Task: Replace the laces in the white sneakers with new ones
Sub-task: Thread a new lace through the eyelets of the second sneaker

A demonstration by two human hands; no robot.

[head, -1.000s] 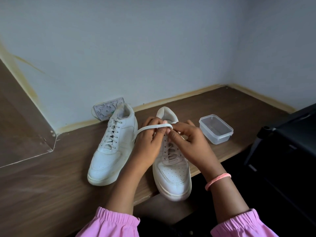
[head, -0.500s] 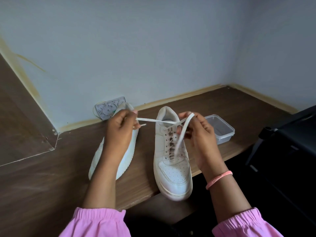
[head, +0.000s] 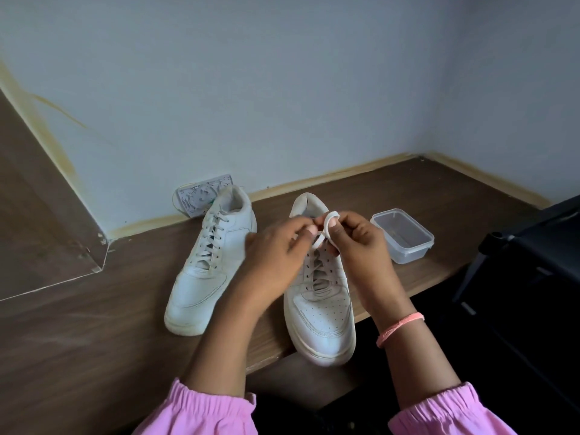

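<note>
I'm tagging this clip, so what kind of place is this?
Probably a room at home, at a corner desk or shelf: a wood-grain surface meets plain painted walls, with a wall socket and a plastic food container beside the sneakers.

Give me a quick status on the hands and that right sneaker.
Both hands, left and right, pinching a white lace loop. Right sneaker laced, toe over the table edge. Nothing in the way.

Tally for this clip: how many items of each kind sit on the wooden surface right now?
White sneakers: 2, left sneaker and right sneaker
Clear plastic containers: 1, container
Patterned packets against the wall: 1, packet
Total: 4
</note>
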